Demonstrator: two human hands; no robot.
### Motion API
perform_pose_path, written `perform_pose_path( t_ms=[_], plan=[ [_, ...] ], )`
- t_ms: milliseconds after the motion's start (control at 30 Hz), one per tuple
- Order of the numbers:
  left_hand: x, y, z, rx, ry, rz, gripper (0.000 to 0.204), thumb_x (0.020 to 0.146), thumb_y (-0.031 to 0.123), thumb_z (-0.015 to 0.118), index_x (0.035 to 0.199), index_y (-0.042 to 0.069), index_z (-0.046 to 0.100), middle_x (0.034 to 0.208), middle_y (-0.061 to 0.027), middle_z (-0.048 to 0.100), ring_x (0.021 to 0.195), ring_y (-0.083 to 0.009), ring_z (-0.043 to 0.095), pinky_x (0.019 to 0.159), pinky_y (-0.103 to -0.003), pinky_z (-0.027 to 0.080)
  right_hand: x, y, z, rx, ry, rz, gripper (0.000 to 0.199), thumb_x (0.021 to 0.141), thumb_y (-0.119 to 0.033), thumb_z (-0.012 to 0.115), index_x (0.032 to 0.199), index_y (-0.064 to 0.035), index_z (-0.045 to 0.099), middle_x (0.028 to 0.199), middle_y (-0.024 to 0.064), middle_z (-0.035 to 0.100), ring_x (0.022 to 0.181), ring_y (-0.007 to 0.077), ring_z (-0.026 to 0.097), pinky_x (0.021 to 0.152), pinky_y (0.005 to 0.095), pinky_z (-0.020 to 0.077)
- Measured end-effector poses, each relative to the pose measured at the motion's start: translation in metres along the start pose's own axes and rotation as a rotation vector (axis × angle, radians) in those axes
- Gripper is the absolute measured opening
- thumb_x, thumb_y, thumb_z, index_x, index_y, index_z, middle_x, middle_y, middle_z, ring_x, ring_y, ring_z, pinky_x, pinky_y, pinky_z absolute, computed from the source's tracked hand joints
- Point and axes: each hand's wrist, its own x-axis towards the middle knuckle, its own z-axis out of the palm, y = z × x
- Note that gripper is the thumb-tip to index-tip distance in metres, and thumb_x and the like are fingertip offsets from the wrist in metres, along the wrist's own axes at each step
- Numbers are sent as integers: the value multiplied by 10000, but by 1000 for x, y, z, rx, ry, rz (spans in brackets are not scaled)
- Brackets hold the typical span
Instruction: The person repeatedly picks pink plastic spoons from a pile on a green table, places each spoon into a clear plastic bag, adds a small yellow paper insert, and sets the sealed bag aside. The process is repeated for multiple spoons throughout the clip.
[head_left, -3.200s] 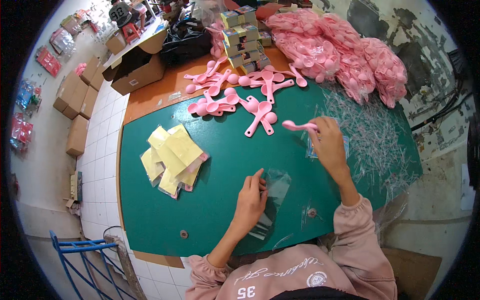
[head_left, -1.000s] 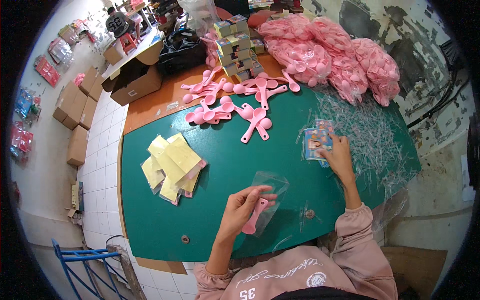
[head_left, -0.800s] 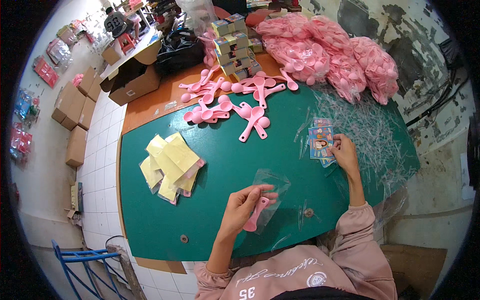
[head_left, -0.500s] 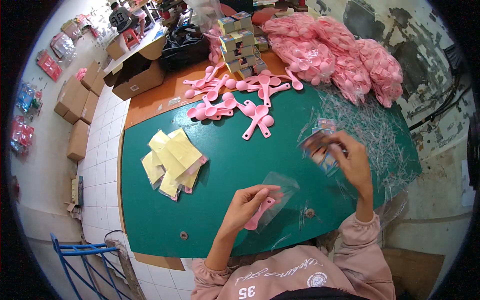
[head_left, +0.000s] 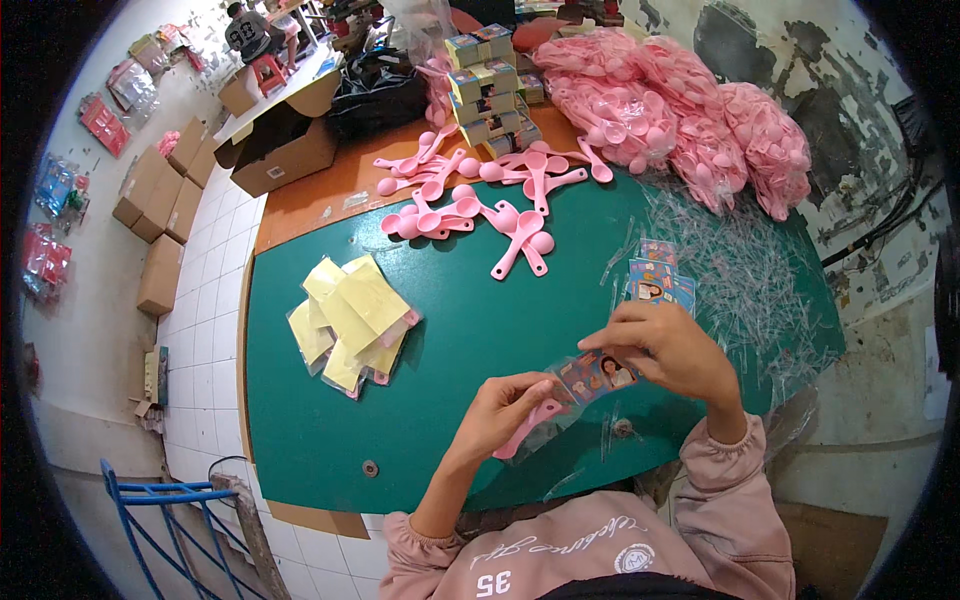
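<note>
My left hand (head_left: 503, 408) is closed on a clear plastic bag (head_left: 548, 432) with a pink measuring spoon (head_left: 526, 428) inside; the spoon's handle end shows below my thumb. My right hand (head_left: 668, 350) pinches a printed card (head_left: 600, 375), blue and orange with a picture of a person. The card's left end is at the bag's mouth, overlapping the plastic; how far inside it lies I cannot tell. Just beyond my right hand is a small spread of similar cards (head_left: 657, 272). To the left lie filled bags with pale yellow card backs (head_left: 352, 310), piled on each other.
Loose pink spoons (head_left: 520, 235) lie along the table's far side, by a tall stack of banded cards (head_left: 490, 95). Large bags of pink spoons (head_left: 620, 100) stand far right. Clear plastic bags (head_left: 750, 290) cover the green table's (head_left: 440, 310) right edge. A cardboard box (head_left: 285, 150) sits far left.
My right hand has come left and nearer from the card spread, bringing a card to the bag's mouth. My left hand keeps its hold on the bag and spoon.
</note>
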Motion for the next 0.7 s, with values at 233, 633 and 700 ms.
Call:
perform_pose_path(
  t_ms=[233,633,700],
  plan=[
    [-2,4,2,243,-24,-88,258,903,177,500,1016,-20,622,798,-41,643,736,-61,525,678,-236,452,10,5,27,178,-140,-109,207,763,-106,606,949,-18,583,809,133,575,725,303,580,656,358,467],
    [-9,10,8,627,172,-40,667,865,263,565,1387,61,202,787,-170,649,729,-283,647,681,-306,468,5,7,41,34,-210,-156,180,798,-81,565,965,-29,606,862,109,617,746,281,602,669,354,474],
    [-14,9,-2,663,162,-40,665,855,271,582,1377,53,233,787,-170,647,716,-281,644,685,-303,468,5,7,34,288,-191,109,84,726,-75,603,781,-12,598,711,125,589,665,274,583,608,337,462]
  ],
)
